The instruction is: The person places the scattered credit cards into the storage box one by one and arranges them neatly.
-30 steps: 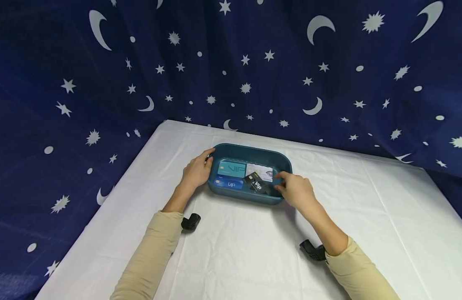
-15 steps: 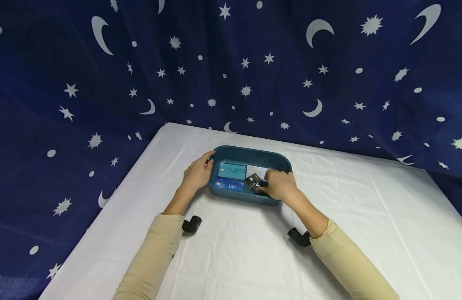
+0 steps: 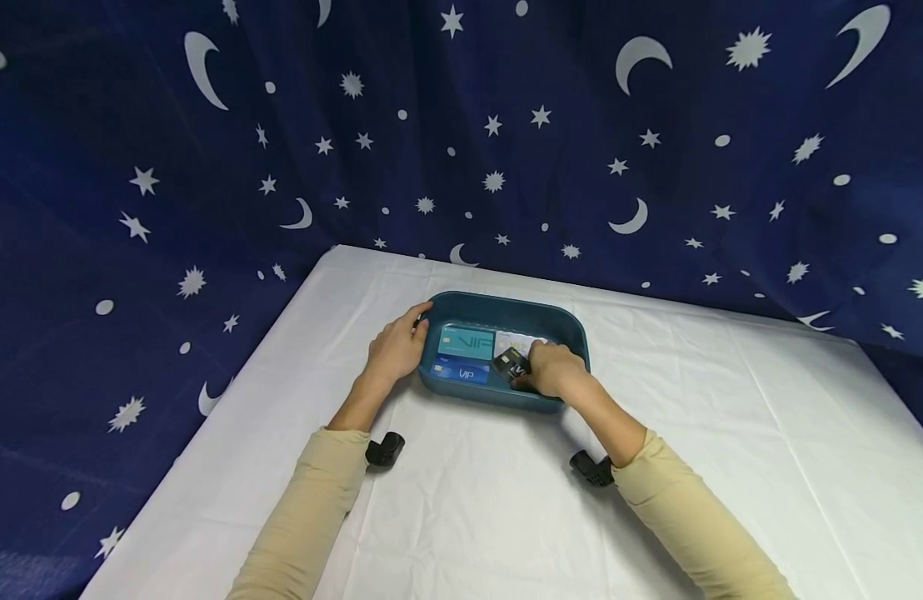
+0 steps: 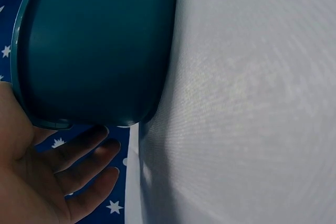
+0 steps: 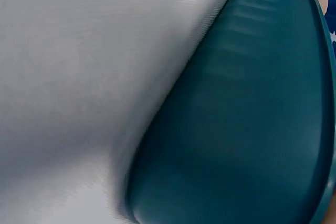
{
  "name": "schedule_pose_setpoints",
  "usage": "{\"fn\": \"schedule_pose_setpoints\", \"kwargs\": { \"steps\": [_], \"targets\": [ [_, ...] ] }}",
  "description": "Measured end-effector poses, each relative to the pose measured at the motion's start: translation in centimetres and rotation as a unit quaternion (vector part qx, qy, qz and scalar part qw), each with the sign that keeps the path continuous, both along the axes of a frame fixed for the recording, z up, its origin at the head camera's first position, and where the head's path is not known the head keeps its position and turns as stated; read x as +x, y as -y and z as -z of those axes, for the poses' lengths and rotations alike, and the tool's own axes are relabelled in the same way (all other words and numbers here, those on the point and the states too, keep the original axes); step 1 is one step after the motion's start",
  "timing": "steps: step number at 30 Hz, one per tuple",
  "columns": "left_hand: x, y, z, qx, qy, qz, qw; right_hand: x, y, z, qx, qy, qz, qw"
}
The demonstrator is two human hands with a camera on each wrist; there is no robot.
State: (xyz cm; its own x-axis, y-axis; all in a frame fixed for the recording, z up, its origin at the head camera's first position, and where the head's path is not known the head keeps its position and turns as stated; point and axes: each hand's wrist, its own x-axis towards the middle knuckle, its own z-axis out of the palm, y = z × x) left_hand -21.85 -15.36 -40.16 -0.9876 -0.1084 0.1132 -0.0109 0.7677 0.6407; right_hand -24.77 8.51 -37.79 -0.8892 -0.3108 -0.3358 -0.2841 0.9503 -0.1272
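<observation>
A teal plastic bin [image 3: 499,310] stands on the white cloth, with bank-style VIP cards lying flat inside. My left hand [image 3: 396,348] grips its left end, thumb at the rim; in the left wrist view the other fingers [image 4: 86,169] extend below the bin's end. Inside the right half, my right hand [image 3: 562,371] pinches a black card [image 3: 510,363] at its right side, fingers and thumb partly covering it. Left of it lie a turquoise card [image 3: 465,342] and a blue card [image 3: 460,369]. Behind it a white card [image 3: 511,339] is partly hidden by the hand.
White cloth [image 3: 461,500] covers the table around the bin. A dark blue curtain [image 3: 461,125] with moons and stars hangs behind and at the left. Black wrist cameras, one under the left wrist [image 3: 386,450] and one by the right sleeve [image 3: 592,469], sit close over the cloth.
My right hand has moved left from the bin's right end onto the black card and now pinches it; the card has turned slightly. The left hand stays on the bin's left end.
</observation>
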Motion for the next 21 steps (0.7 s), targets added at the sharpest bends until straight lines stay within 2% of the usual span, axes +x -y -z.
{"fn": "schedule_pose_setpoints", "kwargs": {
  "steps": [8,21],
  "targets": [
    [-0.07,-0.02,0.04,0.0,0.001,0.001,1.0,0.06,-0.32,-0.85,0.031,-0.013,-0.04,0.999],
    [-0.04,0.0,-0.15,-0.004,0.003,0.003,1.0,0.32,-0.48,-0.94,0.022,-0.006,-0.079,0.997]
  ]
}}
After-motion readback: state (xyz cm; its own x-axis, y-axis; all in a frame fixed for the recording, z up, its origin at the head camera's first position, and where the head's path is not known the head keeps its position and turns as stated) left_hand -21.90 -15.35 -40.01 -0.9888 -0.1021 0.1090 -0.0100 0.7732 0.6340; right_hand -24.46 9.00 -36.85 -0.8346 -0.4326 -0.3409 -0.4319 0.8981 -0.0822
